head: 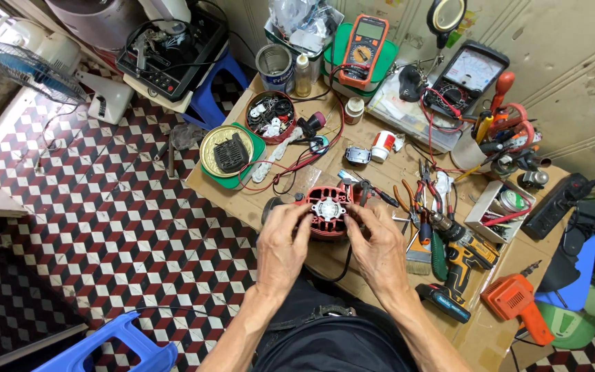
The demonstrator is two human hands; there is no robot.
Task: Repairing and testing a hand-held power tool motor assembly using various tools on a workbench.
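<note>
While tools crowd the right, both hands' grip (285, 238) (379, 242) pinching red motor housing (328, 209) at bench edge

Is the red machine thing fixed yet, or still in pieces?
Still in pieces. It is already opened up: the red housing shows its white middle, and loose parts lie in the round tin. Both the left hand and right hand grip it. Closing it remains.

I see a bright, even picture with soft light from above. Shadows are faint and small. The top left corner glows white. The edges bend and stretch a little. Most of it looks sharp.
</note>
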